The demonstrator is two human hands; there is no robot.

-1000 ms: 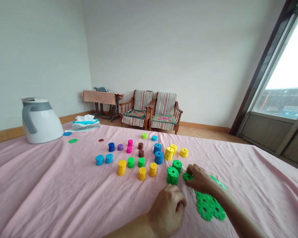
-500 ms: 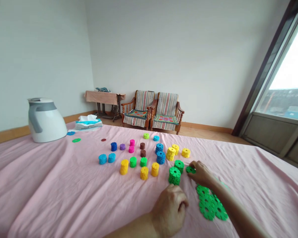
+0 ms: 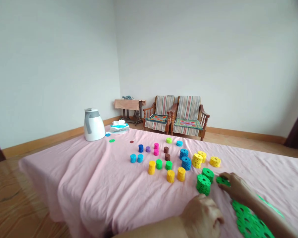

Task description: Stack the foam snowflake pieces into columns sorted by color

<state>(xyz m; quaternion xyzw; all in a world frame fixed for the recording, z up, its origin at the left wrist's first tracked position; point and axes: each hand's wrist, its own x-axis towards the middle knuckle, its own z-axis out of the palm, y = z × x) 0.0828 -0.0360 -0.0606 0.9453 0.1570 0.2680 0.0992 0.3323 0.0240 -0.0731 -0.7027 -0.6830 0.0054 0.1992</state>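
My right hand [image 3: 234, 187] has thumb and fingers closed around the edge of a green notched disc [image 3: 223, 181], low over the cloth. Just left of that disc stand two stacks of green notched discs, a nearer one [image 3: 203, 185] and one behind it [image 3: 208, 174]. My left hand [image 3: 202, 215] rests curled in a fist in front of the nearer stack; nothing shows in its fingers. Loose green discs [image 3: 249, 221] lie flat and overlapping under my right forearm, which hides part of them.
Several yellow disc stacks [image 3: 215, 161] and blue disc stacks [image 3: 186, 163] stand behind the green ones. Smaller coloured stacks, such as an orange-yellow one [image 3: 151, 167], spread leftward. A white jug [image 3: 95, 127] and tissue pack [image 3: 119, 127] stand at the far left of the pink cloth [image 3: 101, 185].
The view has swung left, so everything appears shifted to the right. My right hand stays at the green disc beside the stacks, and my left hand keeps its curled pose.
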